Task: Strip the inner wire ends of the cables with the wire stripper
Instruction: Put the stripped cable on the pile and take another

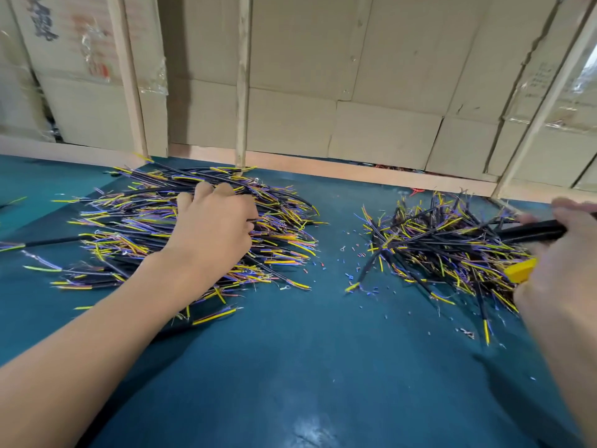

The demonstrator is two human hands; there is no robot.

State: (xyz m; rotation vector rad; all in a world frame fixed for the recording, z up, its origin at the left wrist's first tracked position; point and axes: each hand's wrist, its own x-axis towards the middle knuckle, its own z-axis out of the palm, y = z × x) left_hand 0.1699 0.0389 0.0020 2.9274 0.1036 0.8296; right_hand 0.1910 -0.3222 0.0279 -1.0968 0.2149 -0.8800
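Two heaps of short black cables with yellow, blue and orange inner wires lie on the teal table point(290, 367). My left hand point(213, 221) reaches into the left heap point(129, 227), its fingers curled down among the cables; whether it pinches one is hidden. My right hand point(559, 286) is at the right edge beside the right heap point(452, 250). It grips the wire stripper point(520, 270), which has a yellow body, and a black part point(533, 232) sticks out above the hand.
Small bits of stripped insulation point(352, 266) are scattered between the heaps. A wooden frame point(242, 82) backed by cardboard boxes point(371, 76) closes off the far table edge. One cable point(48, 242) lies apart at the far left.
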